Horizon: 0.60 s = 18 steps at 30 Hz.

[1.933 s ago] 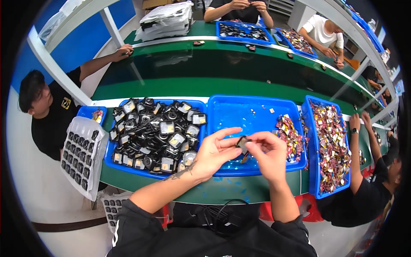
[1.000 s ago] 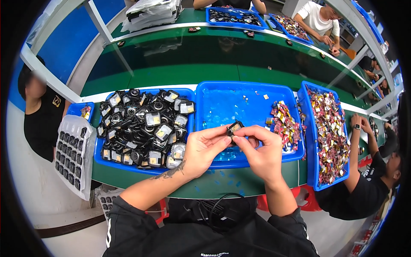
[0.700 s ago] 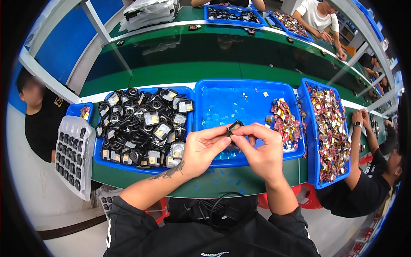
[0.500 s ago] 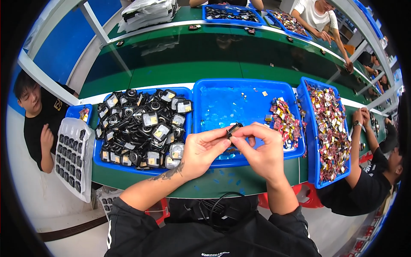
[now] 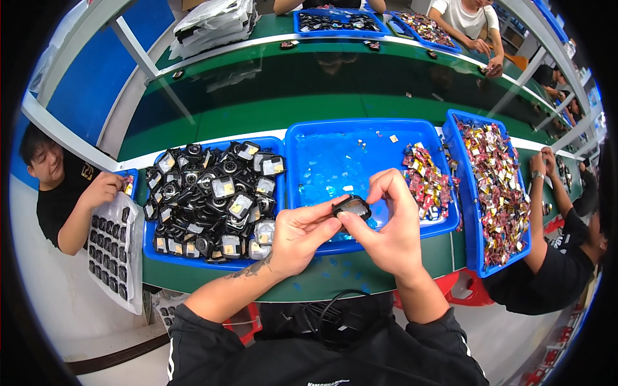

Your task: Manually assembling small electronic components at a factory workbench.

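A black smartwatch case (image 5: 352, 206) is held up over the near edge of the middle blue tray (image 5: 295, 161), its dark rectangular face tilted toward me. My left hand (image 5: 297, 237) pinches its left end between thumb and fingers. The thumb of my right hand (image 5: 391, 235) presses on the case's near side, while its index finger is bent beside the right end. To the left, a blue tray (image 5: 281, 143) is heaped with black watch cases (image 5: 222, 187), several showing pale square backs. Small red and yellow parts (image 5: 425, 177) lie piled at the right side of the middle tray.
A tall-sided blue bin (image 5: 474, 248) of similar red and yellow parts stands on the right. At left, a person's hand (image 5: 106, 187) is by a white blister tray (image 5: 134, 283) of dark pieces. Other people work at right and across the green bench (image 5: 257, 106).
The watch case has turned so its dark face shows more. My right index finger has lifted and bent. The person at left has reached up to the small blue tray.
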Available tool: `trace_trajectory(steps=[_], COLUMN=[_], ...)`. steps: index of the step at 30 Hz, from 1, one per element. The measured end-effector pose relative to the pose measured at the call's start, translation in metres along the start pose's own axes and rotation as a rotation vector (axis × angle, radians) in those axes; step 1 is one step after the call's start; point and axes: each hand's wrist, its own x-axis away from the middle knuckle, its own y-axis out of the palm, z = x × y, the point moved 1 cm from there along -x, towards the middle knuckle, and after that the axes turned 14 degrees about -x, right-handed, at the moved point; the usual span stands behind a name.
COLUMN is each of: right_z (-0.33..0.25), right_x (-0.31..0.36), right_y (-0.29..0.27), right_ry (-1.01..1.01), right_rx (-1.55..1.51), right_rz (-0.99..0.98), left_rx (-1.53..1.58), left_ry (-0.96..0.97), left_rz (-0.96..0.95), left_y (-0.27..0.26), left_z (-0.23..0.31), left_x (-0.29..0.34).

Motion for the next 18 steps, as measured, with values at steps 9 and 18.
trace_trajectory(steps=[9,18], right_z=[0.005,0.006], right_x=[0.0,0.018], right_y=[0.008,-0.013], right_ry=[0.09,0.359], right_rx=[-0.242,-0.408], right_rz=[0.035,-0.046], left_rx=[0.056,0.043], left_ry=[0.038,0.009], left_rz=[0.021,0.215], left_y=[0.002,0.0], left_z=[0.004,0.009], left_x=[-0.006,-0.017])
